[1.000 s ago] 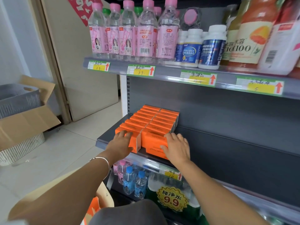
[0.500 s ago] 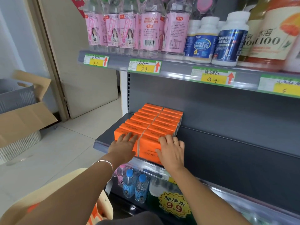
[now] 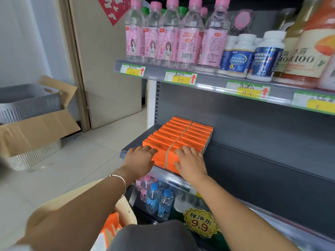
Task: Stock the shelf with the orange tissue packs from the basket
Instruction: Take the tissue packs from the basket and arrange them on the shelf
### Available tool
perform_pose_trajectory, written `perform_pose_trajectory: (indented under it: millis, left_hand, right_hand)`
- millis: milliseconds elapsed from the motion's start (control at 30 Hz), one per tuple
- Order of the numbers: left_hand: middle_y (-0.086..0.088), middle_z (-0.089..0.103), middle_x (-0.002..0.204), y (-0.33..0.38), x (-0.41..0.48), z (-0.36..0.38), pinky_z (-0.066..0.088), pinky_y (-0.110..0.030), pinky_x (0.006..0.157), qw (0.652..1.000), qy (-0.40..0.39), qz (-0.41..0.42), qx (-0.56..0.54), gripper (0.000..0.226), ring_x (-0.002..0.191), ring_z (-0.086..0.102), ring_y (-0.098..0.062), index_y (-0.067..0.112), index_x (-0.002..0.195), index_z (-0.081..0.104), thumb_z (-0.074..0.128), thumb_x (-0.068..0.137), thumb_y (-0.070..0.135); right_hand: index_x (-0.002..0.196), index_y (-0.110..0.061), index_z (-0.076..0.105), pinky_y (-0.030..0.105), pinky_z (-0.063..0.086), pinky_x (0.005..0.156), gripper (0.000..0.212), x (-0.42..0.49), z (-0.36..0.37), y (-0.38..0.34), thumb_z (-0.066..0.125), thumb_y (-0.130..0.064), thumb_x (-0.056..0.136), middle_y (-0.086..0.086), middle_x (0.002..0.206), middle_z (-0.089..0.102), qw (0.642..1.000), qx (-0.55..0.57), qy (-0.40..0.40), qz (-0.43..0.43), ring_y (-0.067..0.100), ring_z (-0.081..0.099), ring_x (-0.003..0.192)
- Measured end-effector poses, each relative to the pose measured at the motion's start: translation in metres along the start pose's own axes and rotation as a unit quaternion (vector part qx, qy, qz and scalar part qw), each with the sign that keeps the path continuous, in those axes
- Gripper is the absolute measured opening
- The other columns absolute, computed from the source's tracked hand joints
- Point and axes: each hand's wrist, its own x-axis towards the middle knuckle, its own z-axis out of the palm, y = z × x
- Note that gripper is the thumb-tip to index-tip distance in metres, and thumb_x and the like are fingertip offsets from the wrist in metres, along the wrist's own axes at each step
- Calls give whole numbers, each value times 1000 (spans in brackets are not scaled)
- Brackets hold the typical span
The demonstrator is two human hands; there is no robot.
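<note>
Evidently squaring the rows (my guess): left hand (image 3: 140, 158) and right hand (image 3: 190, 161), fingers straight, press the front orange tissue packs (image 3: 181, 135) mid-frame.

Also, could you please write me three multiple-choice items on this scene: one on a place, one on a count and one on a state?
1. Where do the orange tissue packs stand?
A. upper shelf
B. left end of the middle shelf
C. floor

2. How many side-by-side rows do they form?
A. one
B. two
C. four

3. How do the left hand and right hand lie?
A. flat against the front packs
B. hanging free
C. each lifting a pack

Key: 1 B, they fill that shelf's left end; 2 B, two rows run front to back; 3 A, straight fingers rest on the front packs.
</note>
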Motion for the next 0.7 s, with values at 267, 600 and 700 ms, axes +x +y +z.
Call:
perform_pose_trajectory:
  millis: [267, 600, 700]
  left_hand:
    - [6, 51, 136, -119, -96, 15, 32, -34, 103, 992, -76, -103, 2, 35, 126, 46, -18, 31, 131, 48, 42, 97, 32]
    - [7, 54, 132, -206, -165, 93, 36, -30, 101, 958, -157, -229, -67, 34, 124, 48, -16, 32, 126, 53, 45, 93, 29]
    - [7, 49, 137, -216, -174, 125, 34, -27, 104, 949, -184, -243, -85, 37, 129, 42, -15, 32, 129, 51, 47, 93, 28]
  right_hand:
    - [127, -16, 48, 41, 41, 97, 34, 11, 29, -97, 47, -30, 96, 4, 126, 47, 982, 43, -70, -172, 27, 42, 120]
    - [133, -22, 46, 41, 46, 89, 41, 32, 107, -193, 49, -30, 92, 10, 128, 49, 926, 37, -280, -250, 32, 52, 117]
    - [133, -23, 44, 41, 42, 91, 42, 31, 135, -211, 48, -34, 92, 11, 131, 47, 909, 29, -339, -242, 32, 48, 121]
